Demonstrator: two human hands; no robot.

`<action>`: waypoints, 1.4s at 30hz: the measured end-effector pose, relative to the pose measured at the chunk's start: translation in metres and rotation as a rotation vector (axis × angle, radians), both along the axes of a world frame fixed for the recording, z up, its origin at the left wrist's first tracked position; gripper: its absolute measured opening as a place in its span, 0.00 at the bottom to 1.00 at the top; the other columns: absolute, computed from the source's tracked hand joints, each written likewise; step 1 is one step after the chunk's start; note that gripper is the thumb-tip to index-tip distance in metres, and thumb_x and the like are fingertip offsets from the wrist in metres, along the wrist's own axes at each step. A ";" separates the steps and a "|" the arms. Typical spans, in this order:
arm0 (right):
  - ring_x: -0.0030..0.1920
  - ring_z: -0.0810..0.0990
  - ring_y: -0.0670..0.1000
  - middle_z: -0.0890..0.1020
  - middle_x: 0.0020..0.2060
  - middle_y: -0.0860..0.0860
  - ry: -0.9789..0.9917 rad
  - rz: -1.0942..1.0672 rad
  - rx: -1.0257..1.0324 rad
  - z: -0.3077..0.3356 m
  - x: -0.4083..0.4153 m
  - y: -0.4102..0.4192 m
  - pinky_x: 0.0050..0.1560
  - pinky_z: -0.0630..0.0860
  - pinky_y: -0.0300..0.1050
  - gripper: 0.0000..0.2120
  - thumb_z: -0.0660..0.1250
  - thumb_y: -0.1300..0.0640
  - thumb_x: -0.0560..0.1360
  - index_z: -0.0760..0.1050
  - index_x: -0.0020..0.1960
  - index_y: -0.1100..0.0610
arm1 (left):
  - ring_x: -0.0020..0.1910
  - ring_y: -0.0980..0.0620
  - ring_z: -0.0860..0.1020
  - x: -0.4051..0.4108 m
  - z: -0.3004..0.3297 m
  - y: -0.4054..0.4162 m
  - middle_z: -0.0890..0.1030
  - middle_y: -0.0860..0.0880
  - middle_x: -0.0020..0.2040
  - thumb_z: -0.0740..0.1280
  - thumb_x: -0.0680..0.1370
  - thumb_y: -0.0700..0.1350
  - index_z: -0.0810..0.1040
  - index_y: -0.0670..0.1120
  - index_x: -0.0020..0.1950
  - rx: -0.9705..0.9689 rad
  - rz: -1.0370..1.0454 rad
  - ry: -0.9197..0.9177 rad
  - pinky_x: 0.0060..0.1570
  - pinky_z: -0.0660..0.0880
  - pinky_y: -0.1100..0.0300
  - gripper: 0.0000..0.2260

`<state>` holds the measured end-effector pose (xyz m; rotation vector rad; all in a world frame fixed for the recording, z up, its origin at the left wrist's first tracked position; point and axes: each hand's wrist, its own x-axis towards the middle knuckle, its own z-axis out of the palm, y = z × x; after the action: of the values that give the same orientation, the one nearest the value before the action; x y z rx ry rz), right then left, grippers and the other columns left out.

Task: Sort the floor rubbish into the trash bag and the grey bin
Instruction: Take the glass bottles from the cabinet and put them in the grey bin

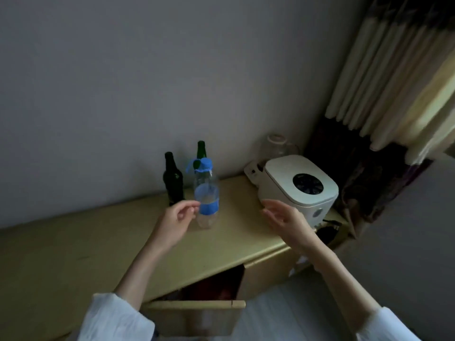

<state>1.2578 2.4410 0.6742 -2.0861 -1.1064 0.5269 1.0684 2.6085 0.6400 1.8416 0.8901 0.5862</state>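
No text can be read (the bottle (pixel 206 195) label is plain blue).

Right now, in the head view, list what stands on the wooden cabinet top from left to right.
dark bottle → clear plastic bottle with blue cap and label → white appliance. A second, green bottle stands behind the clear one and overlaps it, so I leave it out. The left hand is beside the clear bottle.

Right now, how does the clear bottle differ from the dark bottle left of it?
The clear bottle is see-through with a blue label and blue cap; the dark bottle is opaque, with no cap visible. The left hand touches the clear bottle, not the dark one. Both stand upright on the cabinet.
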 end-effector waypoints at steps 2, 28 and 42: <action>0.53 0.80 0.49 0.82 0.54 0.52 -0.013 -0.025 0.034 0.002 0.021 0.054 0.57 0.76 0.44 0.16 0.63 0.54 0.77 0.75 0.63 0.55 | 0.39 0.57 0.78 0.011 -0.004 0.055 0.80 0.45 0.47 0.59 0.79 0.34 0.76 0.41 0.56 0.012 0.077 0.010 0.36 0.71 0.75 0.10; 0.50 0.77 0.57 0.80 0.51 0.57 -0.352 0.247 -0.470 -0.065 0.116 0.401 0.49 0.77 0.52 0.19 0.64 0.45 0.75 0.72 0.57 0.59 | 0.50 0.45 0.76 0.091 -0.058 0.292 0.77 0.43 0.50 0.72 0.72 0.44 0.77 0.42 0.55 0.132 0.231 0.319 0.46 0.68 0.61 0.14; 0.42 0.75 0.55 0.79 0.44 0.56 -0.393 -0.138 -0.022 0.074 0.149 0.270 0.40 0.72 0.47 0.15 0.66 0.47 0.75 0.73 0.50 0.59 | 0.47 0.54 0.76 0.147 0.091 0.240 0.80 0.46 0.50 0.72 0.71 0.39 0.77 0.39 0.54 0.352 0.127 -0.121 0.49 0.71 0.64 0.13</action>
<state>1.4071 2.7114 0.7480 -2.3266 -1.1599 0.0612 1.2156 2.8490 0.7311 2.0445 0.8682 0.9741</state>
